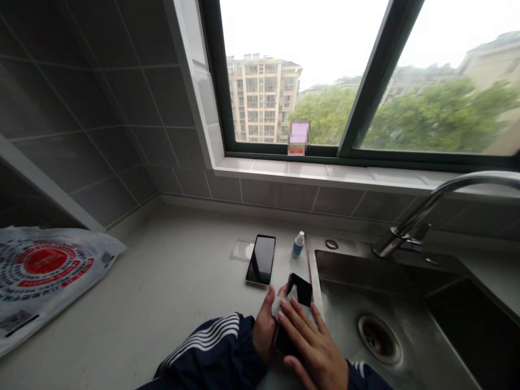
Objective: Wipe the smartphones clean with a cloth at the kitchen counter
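My left hand (265,329) is wrapped around the lower left side of a dark smartphone (304,288), thumb pointing up. Lying across the phone's screen is my right hand (314,341), its fingers stretched and pressing a thin white wipe (278,307) against the glass. Part of the wipe and the phone's lower half are hidden under that hand. Just beyond, a second smartphone (261,260) rests face up on the counter, over the edge of a clear phone case (241,249). A small spray bottle (298,245) with a blue label stands upright beside the sink.
At right is a steel sink (337,303) with a drain (378,338) and a curved faucet (414,214). A printed plastic bag (52,271) lies on the pale counter (174,271) at left. The window sill (260,165) runs along the back.
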{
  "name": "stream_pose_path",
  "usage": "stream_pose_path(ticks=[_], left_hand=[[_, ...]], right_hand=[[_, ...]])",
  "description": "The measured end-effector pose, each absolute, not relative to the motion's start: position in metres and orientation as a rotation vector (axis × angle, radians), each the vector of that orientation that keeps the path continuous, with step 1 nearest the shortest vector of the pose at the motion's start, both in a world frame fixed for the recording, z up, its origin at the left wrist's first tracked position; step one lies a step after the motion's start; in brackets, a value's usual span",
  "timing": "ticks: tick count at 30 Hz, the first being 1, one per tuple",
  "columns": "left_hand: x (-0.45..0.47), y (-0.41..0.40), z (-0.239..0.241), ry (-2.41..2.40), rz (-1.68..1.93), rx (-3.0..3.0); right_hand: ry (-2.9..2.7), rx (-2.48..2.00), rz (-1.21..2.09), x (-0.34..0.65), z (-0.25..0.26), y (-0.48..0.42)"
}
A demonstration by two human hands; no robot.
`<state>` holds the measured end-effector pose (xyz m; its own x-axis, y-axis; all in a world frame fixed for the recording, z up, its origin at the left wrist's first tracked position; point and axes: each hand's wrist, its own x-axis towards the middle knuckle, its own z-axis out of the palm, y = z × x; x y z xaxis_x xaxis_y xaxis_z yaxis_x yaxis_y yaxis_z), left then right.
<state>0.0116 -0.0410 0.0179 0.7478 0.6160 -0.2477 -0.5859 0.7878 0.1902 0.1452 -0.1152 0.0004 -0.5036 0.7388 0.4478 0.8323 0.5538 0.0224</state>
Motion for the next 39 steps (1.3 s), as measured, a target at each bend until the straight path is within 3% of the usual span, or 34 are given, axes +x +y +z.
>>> stream_pose_path(ticks=[39], left_hand=[[0.0095,-0.0418,0.0128,0.158,0.587,0.268]], right_hand=[[-2.359,-1.388,-0.197,0.1542,0.0001,-0.1138]])
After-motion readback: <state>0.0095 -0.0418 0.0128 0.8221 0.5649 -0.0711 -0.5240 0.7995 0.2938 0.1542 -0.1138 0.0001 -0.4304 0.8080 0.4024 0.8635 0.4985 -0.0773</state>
